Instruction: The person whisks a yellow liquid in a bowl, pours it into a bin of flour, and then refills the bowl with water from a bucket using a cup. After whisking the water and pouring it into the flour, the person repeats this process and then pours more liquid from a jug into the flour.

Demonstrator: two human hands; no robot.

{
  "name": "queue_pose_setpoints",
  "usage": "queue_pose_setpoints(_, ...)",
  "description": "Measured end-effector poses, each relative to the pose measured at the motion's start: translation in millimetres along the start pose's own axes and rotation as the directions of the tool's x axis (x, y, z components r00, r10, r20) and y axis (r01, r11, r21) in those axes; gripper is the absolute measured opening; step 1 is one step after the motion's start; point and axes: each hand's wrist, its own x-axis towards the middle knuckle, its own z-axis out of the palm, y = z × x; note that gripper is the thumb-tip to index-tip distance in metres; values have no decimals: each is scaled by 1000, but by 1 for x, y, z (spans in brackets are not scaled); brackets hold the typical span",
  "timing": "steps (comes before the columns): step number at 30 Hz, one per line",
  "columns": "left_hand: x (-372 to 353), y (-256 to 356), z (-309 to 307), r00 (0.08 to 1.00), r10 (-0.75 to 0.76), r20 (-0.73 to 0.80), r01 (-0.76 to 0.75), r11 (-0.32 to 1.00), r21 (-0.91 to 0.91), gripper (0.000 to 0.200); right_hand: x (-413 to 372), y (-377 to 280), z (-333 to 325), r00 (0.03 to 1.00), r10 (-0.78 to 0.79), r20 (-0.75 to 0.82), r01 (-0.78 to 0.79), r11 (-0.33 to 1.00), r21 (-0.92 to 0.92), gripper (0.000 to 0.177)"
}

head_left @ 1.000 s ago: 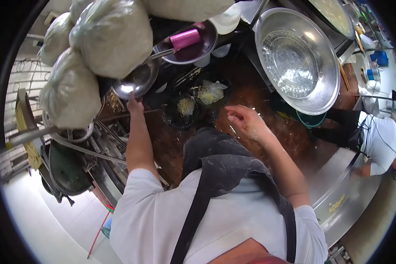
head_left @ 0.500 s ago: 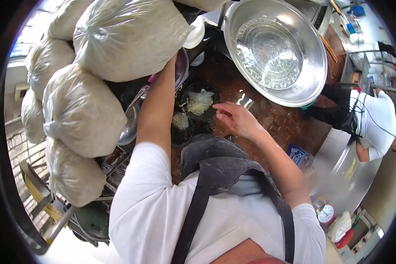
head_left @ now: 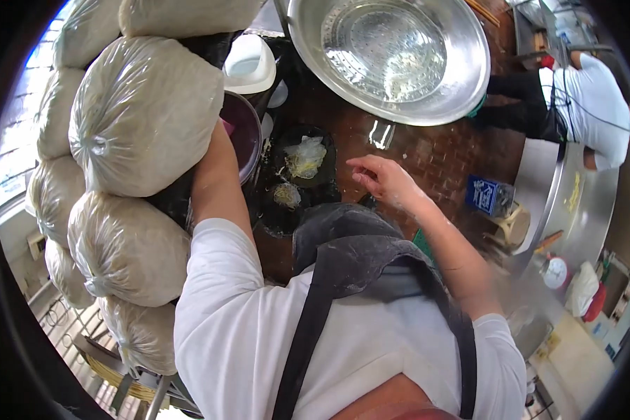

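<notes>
My left forearm (head_left: 218,183) reaches forward beneath a large knotted plastic bag of pale contents (head_left: 147,115). That bag hides my left hand, so its fingers cannot be seen. Beside that wrist is a dark purple bucket (head_left: 248,133), with a bit of something pink (head_left: 227,127) at its inner edge. My right hand (head_left: 385,180) hovers over the brick floor, holding nothing, its fingers loosely bent and apart. Left of it, black round containers hold a crumpled clear plastic bag with yellowish strands (head_left: 306,157) and a smaller clump of strands (head_left: 287,196).
A wide metal basin (head_left: 462,91) with a little liquid stands ahead. A white tub (head_left: 248,66) sits beyond the bucket. More filled bags (head_left: 129,245) are stacked at left. At right are a blue crate (head_left: 490,196), a stool (head_left: 512,227), a scale (head_left: 554,273) and another person (head_left: 591,105).
The view has shifted, revealing more of the purple bucket and white tub. My right hand still hovers, fingers slightly more curled. My left arm stays extended under the bags.
</notes>
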Motion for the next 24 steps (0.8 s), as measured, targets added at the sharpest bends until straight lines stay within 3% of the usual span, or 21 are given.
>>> queue_pose_setpoints(5, -17, 28, -6, 967, 129, 220, -77, 970, -230, 28, -16, 9, 6, 999, -33, -43, 33, 999, -1, 33)
queue_pose_setpoints(8, -43, 65, 4, 883, 231, 409, -76, 929, -362, 27, -35, 22, 8, 993, -89, -84, 83, 994, -66, 32)
queue_pose_setpoints(9, -61, 92, 5, 877, 303, 373, -138, 902, -409, 23, -43, 27, 9, 992, -78, -103, 73, 996, -55, 32)
queue_pose_setpoints(12, -101, 142, 18, 842, 300, 448, -135, 922, -364, 20, -70, 43, 8, 987, -42, -153, 35, 998, -46, 32)
queue_pose_setpoints(14, -132, 176, 22, 783, 350, 515, -141, 905, -401, 20, -91, 56, 7, 979, -43, -201, 34, 998, -49, 32)
queue_pose_setpoints(15, -144, 193, 25, 720, 347, 601, -168, 927, -334, 22, -103, 63, 8, 972, -26, -232, 17, 999, -39, 32)
queue_pose_setpoints(16, -165, 205, 37, 706, 399, 585, -197, 904, -379, 21, -118, 72, 10, 966, -7, -259, 3, 1000, -17, 33)
queue_pose_setpoints(17, -192, 233, 39, 668, 334, 665, -94, 924, -370, 21, -134, 80, 12, 956, 15, -294, -13, 1000, 7, 33)
queue_pose_setpoints(18, -219, 264, 41, 661, 351, 663, -224, 936, -272, 21, -152, 89, 15, 938, 42, -343, -38, 999, 20, 33)
queue_pose_setpoints(19, -244, 289, 47, 611, 338, 716, -202, 941, -272, 21, -173, 99, 18, 928, 96, -361, -84, 995, 47, 34)
queue_pose_setpoints(21, -295, 327, 75, 583, 450, 677, -263, 892, -367, 22, -223, 125, 30, 880, 170, -443, -148, 985, 84, 36)
queue_pose_setpoints(22, -317, 327, 107, 528, 515, 675, -146, 838, -526, 23, -253, 139, 37, 843, 206, -497, -175, 978, 109, 36)
queue_pose_setpoints(24, -362, 371, 123, 391, 390, 834, 148, 867, -475, 25, -315, 164, 57, 767, 352, -536, -270, 935, 228, 36)
